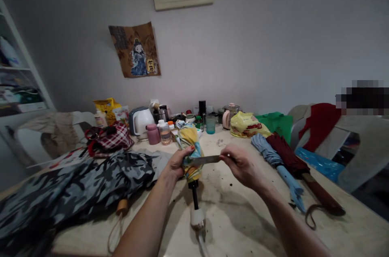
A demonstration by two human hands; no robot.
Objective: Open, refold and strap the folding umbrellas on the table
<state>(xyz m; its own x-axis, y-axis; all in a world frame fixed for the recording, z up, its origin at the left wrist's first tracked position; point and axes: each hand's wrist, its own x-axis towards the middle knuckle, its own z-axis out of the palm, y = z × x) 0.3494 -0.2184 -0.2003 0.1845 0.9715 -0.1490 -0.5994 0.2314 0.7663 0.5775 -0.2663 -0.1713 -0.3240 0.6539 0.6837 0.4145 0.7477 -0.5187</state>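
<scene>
My left hand is wrapped round a folded yellow and blue patterned umbrella, held upright over the table. Its black shaft and white handle point down toward me. My right hand pinches the end of the umbrella's closing strap, pulled out taut to the right from the bundle. Both hands are closed.
A camouflage umbrella lies open and loose at the left. A light blue umbrella and a dark red umbrella lie at the right. A white kettle, bottles, cups and a yellow bag crowd the far table edge. A chair with red cloth stands to the right.
</scene>
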